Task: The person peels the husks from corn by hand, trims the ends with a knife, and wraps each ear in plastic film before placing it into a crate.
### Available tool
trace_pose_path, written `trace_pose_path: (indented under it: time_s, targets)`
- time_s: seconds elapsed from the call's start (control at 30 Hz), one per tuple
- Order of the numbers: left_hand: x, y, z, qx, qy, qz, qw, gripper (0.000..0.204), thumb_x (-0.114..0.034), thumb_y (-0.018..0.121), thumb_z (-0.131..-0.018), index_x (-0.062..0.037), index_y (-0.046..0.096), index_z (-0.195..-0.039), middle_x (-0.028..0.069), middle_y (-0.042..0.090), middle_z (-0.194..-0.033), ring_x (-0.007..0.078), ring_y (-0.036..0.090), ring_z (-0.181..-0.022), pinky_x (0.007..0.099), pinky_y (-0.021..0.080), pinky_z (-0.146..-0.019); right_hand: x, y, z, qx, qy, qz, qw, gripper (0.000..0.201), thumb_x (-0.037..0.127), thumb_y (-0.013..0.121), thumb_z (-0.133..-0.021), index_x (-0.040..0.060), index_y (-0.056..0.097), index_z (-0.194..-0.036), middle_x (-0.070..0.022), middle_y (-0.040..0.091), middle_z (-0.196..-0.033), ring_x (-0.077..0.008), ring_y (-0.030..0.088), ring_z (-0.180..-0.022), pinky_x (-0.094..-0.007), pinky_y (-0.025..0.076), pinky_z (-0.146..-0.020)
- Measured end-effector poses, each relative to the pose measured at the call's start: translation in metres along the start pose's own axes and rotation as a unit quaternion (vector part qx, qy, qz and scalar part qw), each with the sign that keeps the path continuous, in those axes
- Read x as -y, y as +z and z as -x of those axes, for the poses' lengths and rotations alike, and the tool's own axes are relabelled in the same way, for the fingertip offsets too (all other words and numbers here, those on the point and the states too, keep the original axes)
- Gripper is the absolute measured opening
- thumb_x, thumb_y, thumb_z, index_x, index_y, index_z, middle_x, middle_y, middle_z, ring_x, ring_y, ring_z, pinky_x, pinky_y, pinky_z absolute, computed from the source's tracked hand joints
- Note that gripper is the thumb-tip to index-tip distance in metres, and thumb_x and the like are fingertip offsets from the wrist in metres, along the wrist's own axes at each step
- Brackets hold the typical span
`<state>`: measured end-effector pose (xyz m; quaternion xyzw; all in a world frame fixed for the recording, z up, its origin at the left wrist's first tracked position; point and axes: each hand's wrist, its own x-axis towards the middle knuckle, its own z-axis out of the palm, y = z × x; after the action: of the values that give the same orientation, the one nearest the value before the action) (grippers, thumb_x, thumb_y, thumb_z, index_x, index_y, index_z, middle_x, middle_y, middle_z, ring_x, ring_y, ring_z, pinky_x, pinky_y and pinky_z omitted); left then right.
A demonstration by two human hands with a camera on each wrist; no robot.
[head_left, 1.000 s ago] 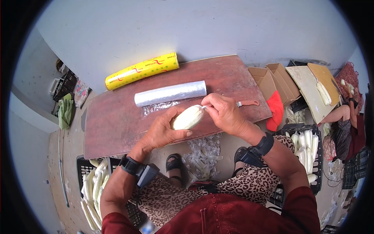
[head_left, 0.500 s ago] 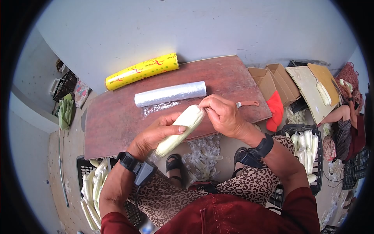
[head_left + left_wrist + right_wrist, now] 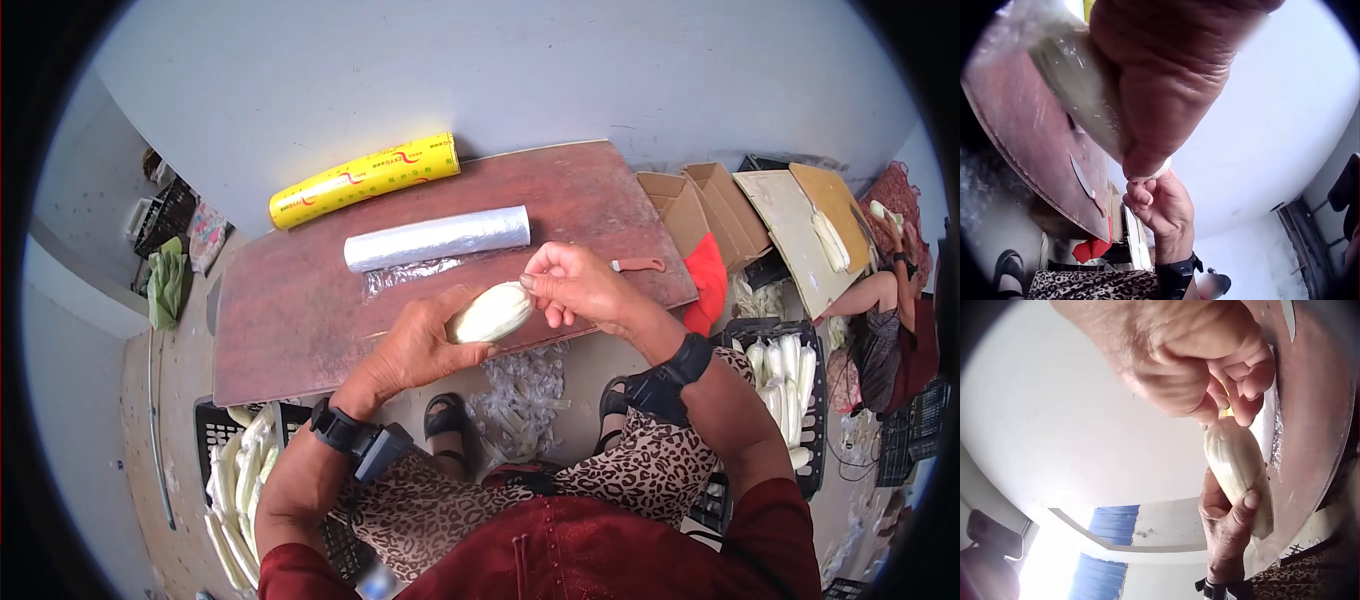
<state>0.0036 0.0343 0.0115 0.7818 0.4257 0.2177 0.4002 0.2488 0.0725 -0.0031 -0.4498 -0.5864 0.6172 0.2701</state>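
A pale, long vegetable (image 3: 494,313) in shiny clear film lies in the left hand (image 3: 420,338), whose fingers and thumb wrap its lower part. Above its upper end the right hand (image 3: 580,288) has thumb and forefinger pinched together at the tip. In the right wrist view those fingertips touch the top of the vegetable (image 3: 1235,459), while the left hand (image 3: 1227,528) grips it from below, thumb across the front. The left wrist view shows the film-covered side of the vegetable (image 3: 1079,84); its far end is hidden behind the left hand.
On the red-brown table (image 3: 290,320) lie a silvery film roll (image 3: 437,238), a yellow roll (image 3: 365,180) and a knife (image 3: 638,265). Crates of pale vegetables (image 3: 240,480) stand at both sides. Crumpled film (image 3: 520,395) covers floor between the feet. Another person (image 3: 895,310) sits far right.
Over the last second the vegetable tilts lengthwise into fuller view, then turns end-on again in the left hand. The right hand's other fingers have spread slightly from its pinch.
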Motion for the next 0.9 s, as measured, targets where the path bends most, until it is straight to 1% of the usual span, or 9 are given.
trace_pose_path:
  time_s: [0.13, 0.23, 0.33, 0.43, 0.53, 0.67, 0.73, 0.83, 0.9]
  targets:
    - [0.006, 0.001, -0.001, -0.039, 0.042, -0.066, 0.996, 0.066, -0.024, 0.081, -0.072, -0.0034, 0.054, -0.129, 0.0208, 0.065, -0.104, 0.0391, 0.063, -0.097, 0.0392, 0.052, -0.080, 0.001, -0.005, -0.001, 0.021, 0.098, -0.041, 0.994, 0.028, 0.028, 0.063, -0.095, 0.0008, 0.056, -0.095, -0.0032, 0.057, -0.073, -0.0058, 0.053, -0.053, -0.0192, 0.040, -0.042]
    - [0.016, 0.003, -0.001, -0.080, 0.115, -0.181, 0.973, 0.066, -0.023, 0.079, -0.073, -0.0040, 0.053, -0.130, 0.0206, 0.064, -0.103, 0.0408, 0.062, -0.095, 0.0427, 0.052, -0.079, -0.008, -0.006, -0.004, 0.037, 0.078, -0.087, 0.992, 0.025, 0.026, 0.063, -0.095, 0.0021, 0.056, -0.092, -0.0026, 0.057, -0.072, -0.0053, 0.053, -0.053, -0.0190, 0.040, -0.042]
    - [0.012, 0.003, 0.000, -0.059, 0.114, -0.196, 0.972, 0.066, -0.023, 0.079, -0.072, -0.0043, 0.053, -0.129, 0.0206, 0.062, -0.102, 0.0406, 0.062, -0.093, 0.0446, 0.051, -0.079, -0.013, -0.005, -0.007, 0.025, 0.037, -0.072, 0.996, 0.022, 0.022, 0.063, -0.095, 0.0027, 0.057, -0.088, -0.0025, 0.058, -0.073, -0.0052, 0.054, -0.054, -0.0195, 0.040, -0.042]
    - [0.011, 0.004, -0.001, -0.040, 0.072, -0.127, 0.988, 0.065, -0.024, 0.080, -0.072, -0.0043, 0.054, -0.128, 0.0201, 0.062, -0.100, 0.0383, 0.062, -0.090, 0.0425, 0.051, -0.080, -0.011, -0.004, -0.006, 0.008, 0.010, -0.065, 0.998, 0.014, 0.013, 0.064, -0.093, 0.0024, 0.056, -0.089, -0.0038, 0.060, -0.075, -0.0067, 0.056, -0.056, -0.0186, 0.042, -0.044]
    - [0.013, 0.003, -0.004, -0.005, 0.049, -0.025, 0.998, 0.063, -0.026, 0.080, -0.075, -0.0049, 0.055, -0.129, 0.0168, 0.062, -0.100, 0.0321, 0.062, -0.093, 0.0398, 0.049, -0.083, -0.009, -0.004, -0.005, -0.005, -0.020, -0.052, 0.998, 0.010, 0.008, 0.064, -0.091, 0.0024, 0.056, -0.090, -0.0043, 0.061, -0.077, -0.0065, 0.057, -0.060, -0.0186, 0.044, -0.048]
    - [0.032, 0.005, -0.008, 0.045, 0.003, 0.072, 0.996, 0.059, -0.026, 0.077, -0.082, -0.0030, 0.053, -0.131, 0.0098, 0.062, -0.108, 0.0205, 0.059, -0.100, 0.0334, 0.047, -0.088, -0.012, -0.001, -0.005, -0.017, -0.041, -0.042, 0.998, 0.008, 0.004, 0.064, -0.090, 0.0032, 0.057, -0.092, -0.0034, 0.062, -0.080, -0.0070, 0.059, -0.067, -0.0195, 0.048, -0.056]
    - [0.034, 0.004, -0.009, 0.074, -0.010, 0.107, 0.991, 0.058, -0.021, 0.074, -0.087, -0.0015, 0.049, -0.136, 0.0045, 0.060, -0.117, 0.0143, 0.056, -0.104, 0.0290, 0.045, -0.092, -0.016, -0.001, -0.007, -0.015, -0.057, -0.056, 0.997, 0.008, 0.002, 0.064, -0.089, 0.0035, 0.057, -0.093, -0.0031, 0.062, -0.081, -0.0075, 0.060, -0.068, -0.0200, 0.050, -0.059]
    - [0.025, 0.005, -0.009, 0.091, -0.076, 0.267, 0.956, 0.060, -0.024, 0.072, -0.088, -0.0026, 0.046, -0.138, 0.0041, 0.060, -0.117, 0.0133, 0.056, -0.104, 0.0279, 0.045, -0.093, -0.016, 0.001, -0.007, -0.021, -0.082, -0.087, 0.993, 0.007, 0.001, 0.062, -0.090, 0.0030, 0.056, -0.094, -0.0026, 0.061, -0.083, -0.0078, 0.060, -0.070, -0.0191, 0.050, -0.062]
    - [0.022, 0.002, -0.009, 0.109, -0.104, 0.299, 0.942, 0.060, -0.026, 0.070, -0.089, -0.0033, 0.045, -0.139, 0.0036, 0.060, -0.117, 0.0122, 0.056, -0.104, 0.0274, 0.045, -0.093, -0.018, 0.001, -0.008, -0.039, -0.141, -0.042, 0.988, 0.006, 0.000, 0.062, -0.089, 0.0023, 0.057, -0.092, -0.0025, 0.062, -0.083, -0.0084, 0.061, -0.071, -0.0210, 0.051, -0.063]
